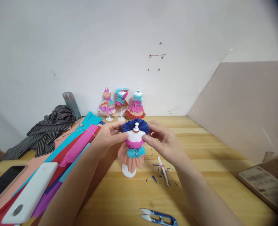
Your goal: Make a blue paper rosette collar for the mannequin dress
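A small white dress form [134, 137] stands in front of me on a round white base. It wears a pink band [134, 144], a turquoise pleated bow [136, 152] and a peach crepe paper skirt [127, 157]. Behind its neck fans a dark blue pleated paper collar [139, 125]. From the left, my left hand [112, 135] grips the collar, thumb on the form's shoulder and fingers behind. My right hand [161, 138] does the same on the other side, its fingertips partly hidden behind the blue paper.
Three dressed forms [122, 100] stand against the wall. Paper strips [79, 141], a white device [31, 191], a phone [5, 182], striped cloth [51, 131] and a bottle [71, 103] lie left. Thread snips [159, 216] are in front, paper scraps [162, 171] and a cardboard box [263, 182] right.
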Demonstrator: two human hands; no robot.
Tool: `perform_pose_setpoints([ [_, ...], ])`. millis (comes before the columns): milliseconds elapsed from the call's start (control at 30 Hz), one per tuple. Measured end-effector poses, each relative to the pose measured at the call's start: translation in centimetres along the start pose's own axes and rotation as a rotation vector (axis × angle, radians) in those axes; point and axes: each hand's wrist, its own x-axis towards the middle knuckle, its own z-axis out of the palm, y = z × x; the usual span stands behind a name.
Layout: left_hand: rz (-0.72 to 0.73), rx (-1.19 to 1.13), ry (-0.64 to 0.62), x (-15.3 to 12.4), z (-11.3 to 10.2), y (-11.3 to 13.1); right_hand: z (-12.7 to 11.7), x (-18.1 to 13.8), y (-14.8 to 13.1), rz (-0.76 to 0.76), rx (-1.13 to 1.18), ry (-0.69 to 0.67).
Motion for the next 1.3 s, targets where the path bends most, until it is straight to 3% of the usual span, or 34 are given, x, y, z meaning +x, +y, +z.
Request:
perform_pose_setpoints([
  [167, -0.018, 0.020, -0.017, 0.0, -0.1, -0.1, 0.1, -0.1, 0.2, 0.055, 0.075, -0.077],
  [900, 0.063, -0.020, -0.085, 0.0, -0.2, -0.4, 0.8, -0.5, 0.1, 0.092, 0.128, -0.063],
  [1300, 0.121, 0.118, 0.375, 0.6, 2.8, 0.8, 0.8, -0.5, -0.1, 0.052, 0.094, -0.091],
])
